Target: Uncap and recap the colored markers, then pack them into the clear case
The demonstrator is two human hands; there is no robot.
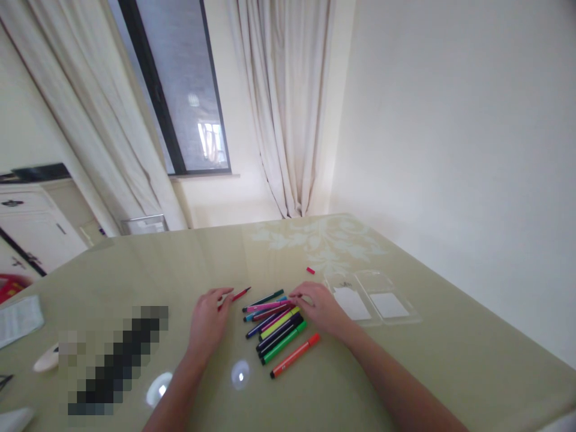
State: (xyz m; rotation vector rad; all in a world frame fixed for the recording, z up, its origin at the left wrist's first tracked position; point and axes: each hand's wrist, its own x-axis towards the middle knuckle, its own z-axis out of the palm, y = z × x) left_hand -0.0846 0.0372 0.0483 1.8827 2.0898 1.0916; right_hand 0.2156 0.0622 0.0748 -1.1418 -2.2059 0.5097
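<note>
Between the fingertips of my left hand (210, 321) is a slim red pen-like stick (242, 294) with a dark pointed tip, directed away to the right. My right hand (321, 306) pinches the right end of a pink marker (267, 306) at the top of a pile. Under and below it lie several markers side by side, among them a yellow-green marker (279, 324), a bright green marker (283, 343) and dark ones. Nearest me is an orange-red marker (294, 357), apart from the pile. A small red cap (310, 270) rests beyond my right hand.
An open clear plastic case (389, 305) with white paper lies to the right on the glossy table (450, 366). At the left are a blurred-out dark object (119, 366), a pale rounded object (46, 360) and a light cloth or packet (20, 320). Curtains and walls stand behind.
</note>
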